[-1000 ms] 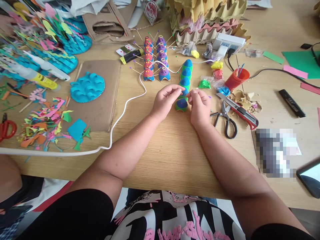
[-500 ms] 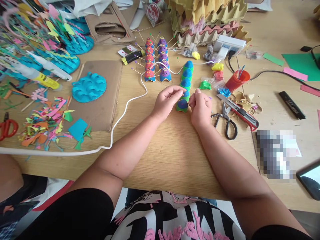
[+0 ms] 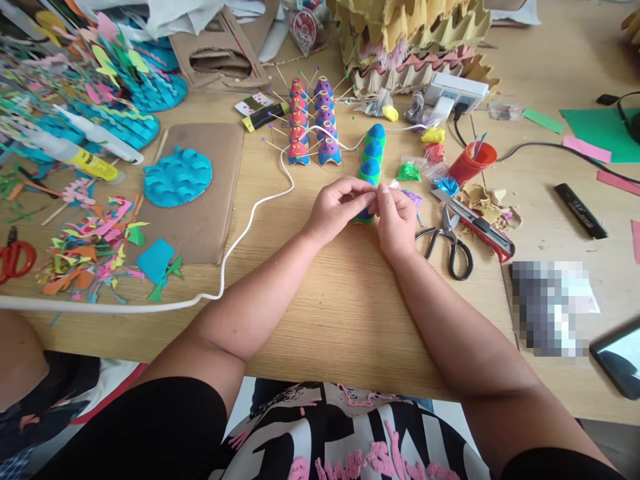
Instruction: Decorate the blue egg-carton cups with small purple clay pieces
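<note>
My left hand (image 3: 337, 210) and my right hand (image 3: 397, 220) meet fingertip to fingertip, both pinched closed. Whatever lies between the fingertips is too small to make out. Just behind and beneath them is a blue-and-green egg-carton caterpillar (image 3: 373, 150), its near end partly covered by my hands. Beyond it to the left stand a red-and-blue egg-carton caterpillar (image 3: 299, 123) and a purple-and-blue one (image 3: 327, 127), with pins stuck out from their sides. Bags of green clay (image 3: 410, 172) and blue clay (image 3: 446, 185) lie right of my hands, near a purple piece (image 3: 413, 198).
Scissors (image 3: 453, 243) and a red utility knife (image 3: 477, 227) lie right of my hands. Farther back are an orange cup (image 3: 473, 163), a power strip (image 3: 457, 90) and stacked egg cartons (image 3: 410, 40). A white cable (image 3: 255, 210) crosses the table. Cardboard (image 3: 200, 230) and paper scraps (image 3: 95, 250) lie left.
My right hand has moved left, and its fingertips now touch those of my left hand. Together they cover more of the caterpillar's near end. The purple piece shows more now.
</note>
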Demonstrator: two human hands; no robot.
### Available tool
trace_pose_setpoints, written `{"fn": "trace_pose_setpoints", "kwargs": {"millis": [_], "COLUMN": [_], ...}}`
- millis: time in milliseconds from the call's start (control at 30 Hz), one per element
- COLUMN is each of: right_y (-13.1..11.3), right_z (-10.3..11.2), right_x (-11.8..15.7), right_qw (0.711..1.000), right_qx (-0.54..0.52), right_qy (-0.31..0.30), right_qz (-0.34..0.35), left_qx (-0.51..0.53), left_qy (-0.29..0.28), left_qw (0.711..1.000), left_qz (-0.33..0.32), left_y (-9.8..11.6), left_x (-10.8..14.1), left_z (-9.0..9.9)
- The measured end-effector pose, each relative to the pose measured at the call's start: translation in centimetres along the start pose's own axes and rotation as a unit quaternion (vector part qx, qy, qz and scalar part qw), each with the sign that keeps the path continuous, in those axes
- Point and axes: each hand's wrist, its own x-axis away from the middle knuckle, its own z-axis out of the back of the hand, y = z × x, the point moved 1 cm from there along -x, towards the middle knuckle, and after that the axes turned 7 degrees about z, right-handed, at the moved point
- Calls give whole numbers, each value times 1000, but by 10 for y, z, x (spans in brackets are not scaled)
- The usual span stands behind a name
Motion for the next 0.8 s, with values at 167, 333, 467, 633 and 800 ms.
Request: {"fn": "trace_pose_setpoints", "kwargs": {"millis": [167, 333, 467, 633, 800], "right_y": [2, 5, 8, 13, 16], "right_z": [-1, 1, 1, 2, 1], "right_x": [0, 0, 0, 0, -1], "right_qw": [1000, 1000, 1000, 999, 999], "right_qx": [-7, -6, -14, -20, -31], "right_qy": [-3, 25, 20, 19, 37], "right_qz": [-2, 1, 1, 16, 16], "left_qx": [-3, -5, -5, -31, -53], "left_qy": [10, 36, 55, 55, 50], "left_qw": [1000, 999, 998, 997, 996], "left_qz": [-12, -7, -14, -36, -53], "left_y": [1, -6, -15, -16, -14], "left_x": [0, -1, -3, -4, -4], "left_z": [0, 2, 4, 5, 6]}}
